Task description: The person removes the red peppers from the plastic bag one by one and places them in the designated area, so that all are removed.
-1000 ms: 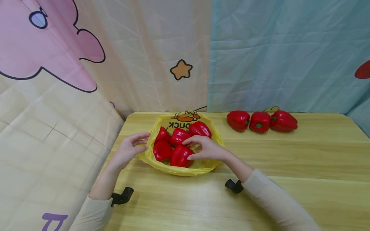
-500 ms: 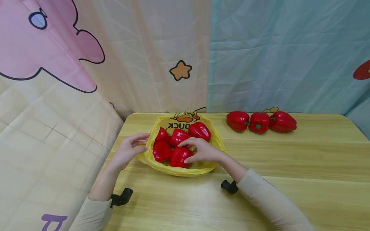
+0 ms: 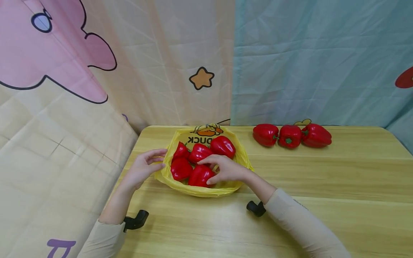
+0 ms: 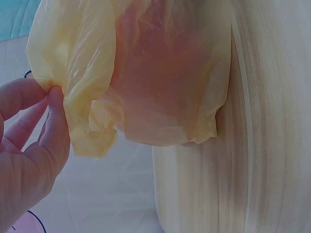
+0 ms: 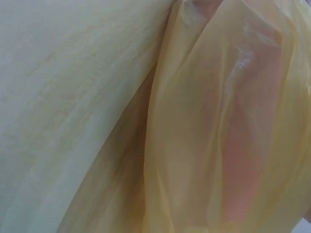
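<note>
The right hand (image 3: 227,167) reaches into the mouth of the bag (image 3: 206,192), thumb and fingers closed around the nearest pepper (image 3: 199,175). The bag's near rim curves just on the person's side of that thumb, and its right side passes beneath the wrist. The left hand (image 4: 31,150) pinches the rim on the opposite side between thumb and fingertips, close to the left edge of the table (image 3: 193,229).

Four more peppers (image 3: 222,146) show in the bag, beyond and to the left of the right hand, making five in view there. Outside, three peppers (image 3: 290,134) lie in a touching row, farther off and to the right of that hand, near the table's far edge. The broadest stretch of wood extends to the right of the right hand.

A black mount sits at each wrist, two in all. The table is pale, grained wood with rounded far corners. Beyond it hangs a curtain (image 3: 309,61), peach and blue, with an orange star (image 3: 202,78) above the bag; cream cloth (image 3: 58,161) covers the side left of the left hand.
</note>
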Available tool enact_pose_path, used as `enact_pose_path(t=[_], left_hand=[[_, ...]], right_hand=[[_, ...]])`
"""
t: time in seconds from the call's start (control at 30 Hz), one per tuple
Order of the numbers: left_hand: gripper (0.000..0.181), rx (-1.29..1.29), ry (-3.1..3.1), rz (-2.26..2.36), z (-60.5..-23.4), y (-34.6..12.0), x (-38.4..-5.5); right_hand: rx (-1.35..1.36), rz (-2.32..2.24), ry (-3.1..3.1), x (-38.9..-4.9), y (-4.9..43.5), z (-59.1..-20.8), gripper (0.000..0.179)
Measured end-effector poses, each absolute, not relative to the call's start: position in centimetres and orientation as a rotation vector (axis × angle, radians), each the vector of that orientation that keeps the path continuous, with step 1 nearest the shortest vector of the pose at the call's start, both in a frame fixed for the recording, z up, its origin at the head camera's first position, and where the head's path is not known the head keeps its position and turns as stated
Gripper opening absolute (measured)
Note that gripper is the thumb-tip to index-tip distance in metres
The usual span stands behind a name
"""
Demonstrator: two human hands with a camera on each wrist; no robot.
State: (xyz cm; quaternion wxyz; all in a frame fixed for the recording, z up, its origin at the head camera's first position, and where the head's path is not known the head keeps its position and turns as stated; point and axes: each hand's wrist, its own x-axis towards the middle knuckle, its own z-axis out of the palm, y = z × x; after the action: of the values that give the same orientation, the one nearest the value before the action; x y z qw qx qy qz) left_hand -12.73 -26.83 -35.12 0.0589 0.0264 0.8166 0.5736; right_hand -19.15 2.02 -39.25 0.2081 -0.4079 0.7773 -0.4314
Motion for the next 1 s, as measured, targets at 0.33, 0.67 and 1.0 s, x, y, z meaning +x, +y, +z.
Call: enact_pose_path(t=[0.33, 0.67, 1.0], left_hand=[[0.047, 0.088, 2.489, 1.741, -35.13, -26.87, -12.69], [0.048, 0.078, 2.478, 1.746, -34.99, -26.77, -12.56], [0.047, 0.082, 2.472, 1.762, -35.17, -26.98, -12.60]], right_hand=[[-1.164, -1.096, 2.162, -18.93, 1.62, -38.93, 0.060], [-1.168, -1.001, 2.210, -18.87, 1.10, -38.77, 0.064], [-1.141, -1.018, 2.299, -19.04, 1.32, -39.12, 0.059]])
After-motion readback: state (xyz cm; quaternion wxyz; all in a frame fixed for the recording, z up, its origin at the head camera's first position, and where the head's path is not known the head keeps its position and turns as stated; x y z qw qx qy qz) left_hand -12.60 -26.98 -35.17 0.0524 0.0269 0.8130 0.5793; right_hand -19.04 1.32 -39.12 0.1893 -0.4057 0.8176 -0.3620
